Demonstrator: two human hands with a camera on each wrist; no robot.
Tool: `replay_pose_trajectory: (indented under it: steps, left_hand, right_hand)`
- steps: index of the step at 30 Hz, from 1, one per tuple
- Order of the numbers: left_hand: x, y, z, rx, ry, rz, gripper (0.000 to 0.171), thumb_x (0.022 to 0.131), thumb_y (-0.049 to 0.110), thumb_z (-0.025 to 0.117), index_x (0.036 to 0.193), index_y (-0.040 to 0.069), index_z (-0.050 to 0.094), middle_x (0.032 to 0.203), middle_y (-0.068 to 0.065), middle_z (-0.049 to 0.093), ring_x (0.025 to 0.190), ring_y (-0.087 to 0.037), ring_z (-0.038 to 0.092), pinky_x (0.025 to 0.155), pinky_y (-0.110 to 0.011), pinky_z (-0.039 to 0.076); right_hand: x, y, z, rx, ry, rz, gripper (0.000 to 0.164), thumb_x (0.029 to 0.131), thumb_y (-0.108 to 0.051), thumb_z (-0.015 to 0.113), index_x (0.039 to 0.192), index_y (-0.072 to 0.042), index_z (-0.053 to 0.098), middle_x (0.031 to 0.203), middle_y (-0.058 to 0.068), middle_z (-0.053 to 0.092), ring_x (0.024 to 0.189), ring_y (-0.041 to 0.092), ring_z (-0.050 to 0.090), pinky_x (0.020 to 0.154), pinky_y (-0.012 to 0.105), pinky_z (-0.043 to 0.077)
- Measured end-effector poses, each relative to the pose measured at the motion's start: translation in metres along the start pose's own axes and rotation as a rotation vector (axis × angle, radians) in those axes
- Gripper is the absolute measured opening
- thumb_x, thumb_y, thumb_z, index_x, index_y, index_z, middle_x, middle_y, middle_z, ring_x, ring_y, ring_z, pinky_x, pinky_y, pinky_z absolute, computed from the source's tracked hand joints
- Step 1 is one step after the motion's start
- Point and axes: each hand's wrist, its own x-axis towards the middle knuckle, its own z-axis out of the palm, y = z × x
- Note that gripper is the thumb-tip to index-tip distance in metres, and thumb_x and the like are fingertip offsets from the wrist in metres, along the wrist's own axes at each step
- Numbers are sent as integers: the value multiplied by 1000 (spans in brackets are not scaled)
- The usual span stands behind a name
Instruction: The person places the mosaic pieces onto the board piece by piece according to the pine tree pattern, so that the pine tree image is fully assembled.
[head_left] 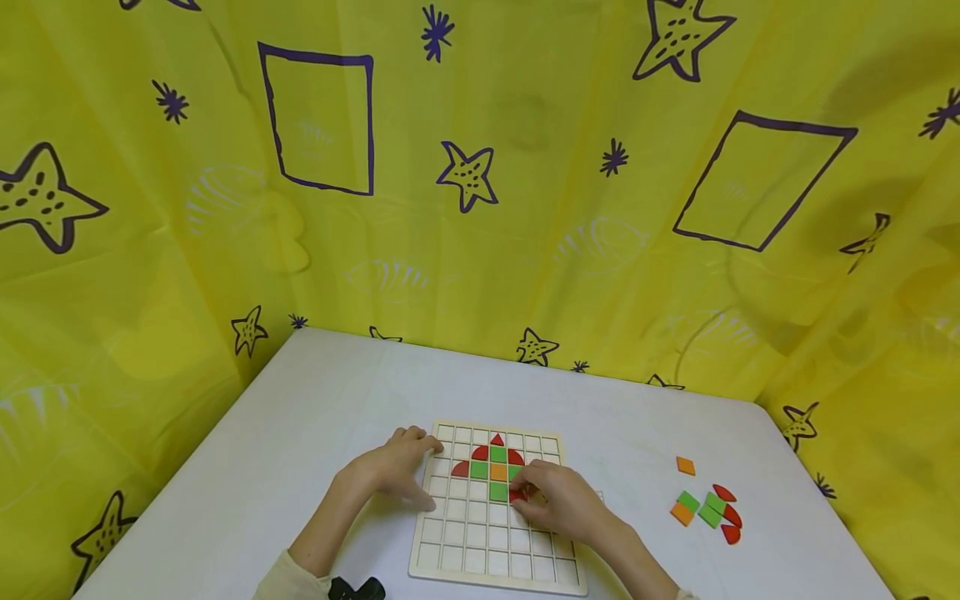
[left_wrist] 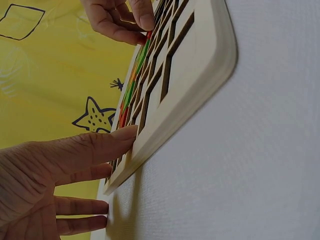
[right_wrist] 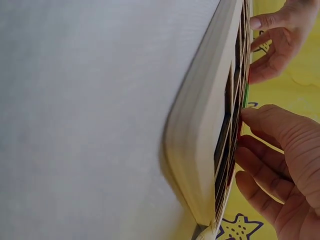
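- A gridded board [head_left: 455, 557] lies on a white bench [head_left: 337, 375].
- The left hand [head_left: 393, 468] is spread at the board's left edge.
- The right hand [head_left: 562, 500] pinches a red piece [head_left: 517, 495] beside the lowest green square [head_left: 498, 492].
- Loose pieces [head_left: 711, 516] lie right of the board.

The person's right hand [right_wrist: 301, 157] holds a red piece [right_wrist: 240, 128] between thumb and finger at the gridded face of a wooden board [right_wrist: 187, 132]. Beyond, the left hand [right_wrist: 284, 44] reaches the board's far side, fingers extended, before a yellow curtain [right_wrist: 295, 95].
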Motion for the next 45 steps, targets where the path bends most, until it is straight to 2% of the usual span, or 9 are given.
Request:
replay_pose_trajectory:
  steps: [4,11,20,30,33,39,45]
  left_hand:
    - [0,0,0,-1,-3,-3,73,69,30,94,132,11,62,142,-17,51,134,-38,44,104,-60,45]
    - [1,0,-1,3,-1,9,73,69,30,94,132,11,62,142,-17,51,132,-36,45,103,-60,46]
    - [-1,1,-1,3,0,-2,72,69,29,94,131,11,62,141,-17,52,132,-36,45,103,-60,46]
    - [-2,-2,0,3,14,32,71,68,28,94,129,9,63,136,-16,53,128,-36,46,102,-57,47]
    - [-2,-1,0,-1,10,30,72,68,28,94,130,9,63,136,-15,53,127,-35,46,102,-57,47]
    - [-1,-1,0,-9,11,28,73,68,28,95,130,9,63,135,-15,54,127,-34,46,101,-57,47]
    - [1,0,1,-7,9,22,73,68,28,95,130,9,62,139,-18,52,131,-38,45,103,-59,46]
  right_hand:
    - [-5,1,-2,4,8,3,10,88,-15,78,97,-14,73,91,-9,68,78,3,54,73,26,52]
    - [-16,6,-10,63,-19,90,8,90,-17,77,96,-15,72,90,-13,65,78,1,56,71,25,52]
    - [-35,18,-16,56,-2,220,11,89,-18,78,98,-18,73,91,-15,64,78,2,55,71,25,51]
    - [-55,31,-28,54,49,301,13,88,-18,80,97,-19,71,87,-17,63,77,1,55,69,24,50]
    - [-62,37,-35,52,71,340,14,88,-20,81,98,-19,72,87,-15,63,77,1,55,68,24,49]
    - [-78,53,-49,29,158,358,15,86,-14,82,98,-15,73,92,-13,67,81,2,58,69,26,52]
    - [-95,68,-56,-12,253,323,18,82,-9,84,95,-13,73,89,-14,67,77,0,57,64,25,50]
